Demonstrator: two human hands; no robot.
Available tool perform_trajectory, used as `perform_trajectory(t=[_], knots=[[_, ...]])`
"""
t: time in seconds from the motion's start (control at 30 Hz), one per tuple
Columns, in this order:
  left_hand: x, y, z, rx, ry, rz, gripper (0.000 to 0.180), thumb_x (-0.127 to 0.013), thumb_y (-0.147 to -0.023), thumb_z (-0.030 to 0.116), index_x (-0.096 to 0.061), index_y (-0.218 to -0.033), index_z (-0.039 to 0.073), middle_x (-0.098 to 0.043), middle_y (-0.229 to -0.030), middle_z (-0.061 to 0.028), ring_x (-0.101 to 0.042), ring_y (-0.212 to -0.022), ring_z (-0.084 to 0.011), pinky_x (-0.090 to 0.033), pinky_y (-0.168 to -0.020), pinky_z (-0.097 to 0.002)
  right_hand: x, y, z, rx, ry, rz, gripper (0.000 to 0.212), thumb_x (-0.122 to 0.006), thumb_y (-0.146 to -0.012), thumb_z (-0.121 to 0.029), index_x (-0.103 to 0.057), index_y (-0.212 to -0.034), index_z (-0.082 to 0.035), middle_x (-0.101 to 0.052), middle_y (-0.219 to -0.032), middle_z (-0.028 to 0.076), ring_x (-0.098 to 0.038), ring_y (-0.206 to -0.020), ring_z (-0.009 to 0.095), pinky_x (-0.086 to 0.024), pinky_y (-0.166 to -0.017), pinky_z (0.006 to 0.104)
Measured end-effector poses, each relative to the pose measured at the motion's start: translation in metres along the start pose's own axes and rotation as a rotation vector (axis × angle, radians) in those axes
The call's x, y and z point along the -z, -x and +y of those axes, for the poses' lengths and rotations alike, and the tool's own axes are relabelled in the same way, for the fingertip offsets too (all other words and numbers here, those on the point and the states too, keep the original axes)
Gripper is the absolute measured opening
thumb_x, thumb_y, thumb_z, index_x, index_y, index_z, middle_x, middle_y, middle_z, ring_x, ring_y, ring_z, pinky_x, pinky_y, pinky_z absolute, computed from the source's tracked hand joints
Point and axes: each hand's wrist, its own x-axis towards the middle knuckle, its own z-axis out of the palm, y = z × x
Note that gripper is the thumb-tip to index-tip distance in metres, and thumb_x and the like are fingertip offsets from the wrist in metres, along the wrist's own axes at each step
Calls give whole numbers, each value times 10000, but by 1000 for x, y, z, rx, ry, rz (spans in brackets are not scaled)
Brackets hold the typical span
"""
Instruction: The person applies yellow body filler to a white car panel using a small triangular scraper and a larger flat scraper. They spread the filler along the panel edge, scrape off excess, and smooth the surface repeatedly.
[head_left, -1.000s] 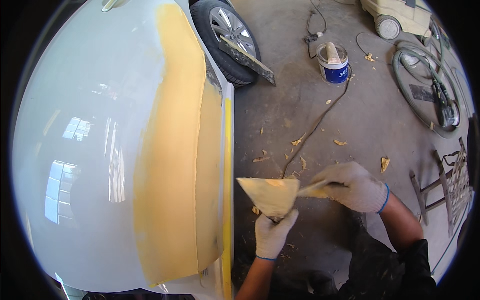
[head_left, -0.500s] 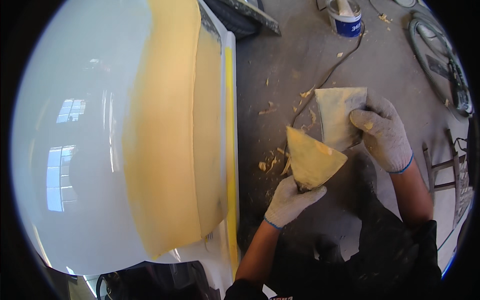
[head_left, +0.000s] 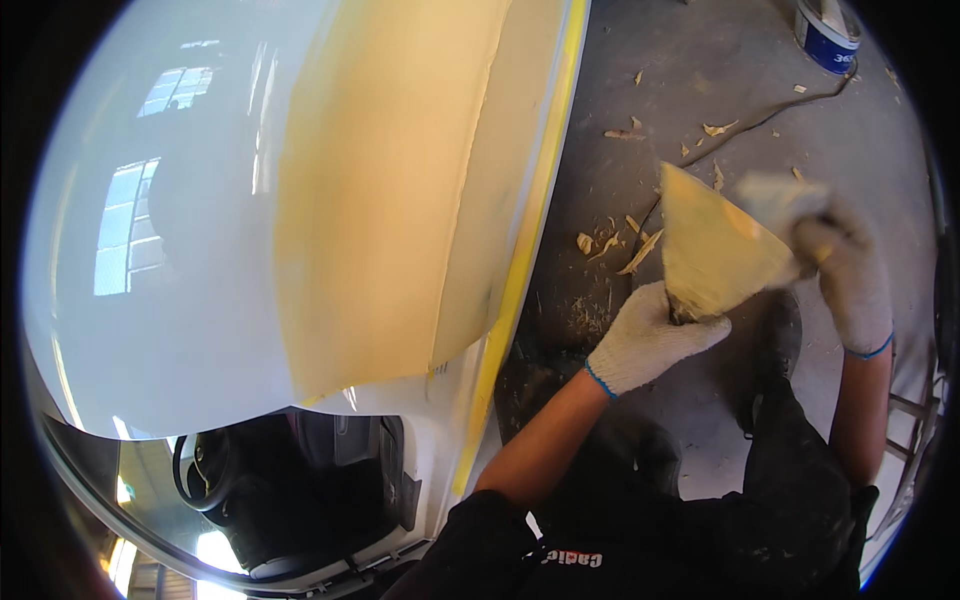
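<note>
My left hand (head_left: 655,342), in a white knit glove with a blue cuff, grips a putty-smeared, fan-shaped putty scraper (head_left: 718,245) by its narrow end. The wide blade points up and away from me. Beside it on the right, my right hand (head_left: 852,270), gloved alike, is closed on a flat, whitish putty spreader (head_left: 780,200). Motion blurs that hand and its spreader, and part of the spreader lies behind the scraper. To the left, a white vehicle panel (head_left: 200,260) carries a broad coat of yellowish filler (head_left: 380,220) with a raised seam.
Yellow tape (head_left: 525,240) runs along the panel's right edge. Dried putty scraps (head_left: 640,255) litter the grey floor (head_left: 700,60). A blue-and-white can (head_left: 828,48) stands far right beside a dark cable (head_left: 760,122). Below the panel, an opening shows a steering wheel (head_left: 195,470).
My view has swung, so panel and can sit farther right and more of the vehicle interior shows. The right-hand spreader has turned flatter and moved behind the scraper. Both hands keep their grip.
</note>
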Motion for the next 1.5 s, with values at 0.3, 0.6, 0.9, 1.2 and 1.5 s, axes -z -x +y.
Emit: perform_trajectory(t=[0.3,0.6,0.9,1.2,1.5], knots=[[7,7,-10,-26,-48,39,337,-798,-895,196,-721,-1168,15,-724,-937,7,-618,-847,-67,-523,-782,-283,-9,-10,14,41,-194,77,250,-650,-890,-158,-706,-1061,16,-634,-834,10,-599,-792,113,-477,-710,272],[13,20,-22,-20,-66,136,352,-802,-888,223,-728,-1159,12,-764,-969,-46,-669,-867,-97,-544,-804,-300,-34,-9,11,-25,-456,127,275,-640,-857,-80,-703,-1104,23,-676,-868,48,-645,-851,109,-525,-746,292],[38,113,-18,-136,-98,442,290,-837,-850,185,-749,-1065,12,-772,-974,-79,-729,-891,-169,-566,-791,-342,-1,-15,3,33,331,-93,248,-591,-880,-73,-691,-1084,27,-618,-842,3,-560,-746,76,-462,-648,243],[105,325,43,-461,-237,1345,117,-702,-900,49,-606,-842,13,-584,-760,-36,-556,-634,-122,-430,-525,-291,-27,-119,-195,454,695,-86,339,-595,-970,-197,-666,-1217,24,-707,-973,81,-653,-806,129,-539,-679,310],[150,380,178,-371,-915,1744,197,-713,-994,202,-647,-951,22,-515,-637,10,-437,-477,-43,-295,-409,-201,-135,-185,-13,195,-745,380,277,-625,-941,-90,-700,-1197,-13,-700,-1018,62,-680,-838,158,-565,-708,330]])
